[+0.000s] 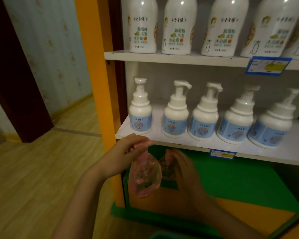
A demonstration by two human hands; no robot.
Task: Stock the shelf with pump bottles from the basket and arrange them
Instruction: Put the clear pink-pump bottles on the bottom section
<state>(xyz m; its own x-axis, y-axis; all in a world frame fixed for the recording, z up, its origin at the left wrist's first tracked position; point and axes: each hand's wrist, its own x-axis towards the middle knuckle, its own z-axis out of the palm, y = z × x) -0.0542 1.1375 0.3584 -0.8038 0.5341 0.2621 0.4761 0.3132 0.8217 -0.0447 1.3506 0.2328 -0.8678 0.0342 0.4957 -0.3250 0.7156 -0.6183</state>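
Several white pump bottles with blue labels stand in a row on the middle shelf (pixel 162 140); the leftmost pump bottle (pixel 140 114) is near the shelf's left end. Below the shelf's front edge, my left hand (pixel 128 150) pinches the top of a clear pink bottle (pixel 144 176) that hangs down from my fingers. My right hand (pixel 185 171) is blurred and holds a second pink bottle (pixel 165 168), mostly hidden behind the hand. The basket is only a green edge (pixel 162 236) at the bottom of the view.
Large white bottles (pixel 177 26) fill the upper shelf. Blue price tags (pixel 267 65) hang on the shelf edges. An orange upright (pixel 100 83) frames the unit's left side. A green and orange base (pixel 231 187) lies below. Wooden floor (pixel 41 169) spreads to the left.
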